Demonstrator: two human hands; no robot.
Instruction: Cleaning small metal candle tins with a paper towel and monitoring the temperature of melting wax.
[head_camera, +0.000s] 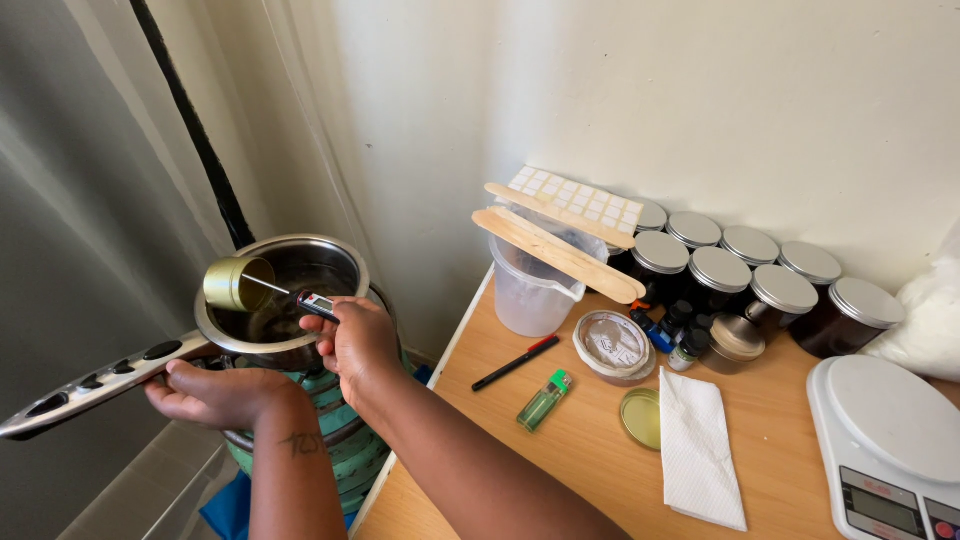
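Over the green burner (340, 440), your left hand (215, 395) curls under the long handle of the steel saucepan (285, 290) while your right hand (355, 340) pinches a probe thermometer (315, 303), its tip inside the gold tin (238, 283) tilted on the pan's rim. Keep the handle level and the probe off the metal, probably, for a true reading.

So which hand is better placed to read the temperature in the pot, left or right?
Probably the right hand: its fingers already hold the probe thermometer, its tip reaching toward the gold tin inside the steel saucepan. The left hand is busy under the saucepan's long handle.
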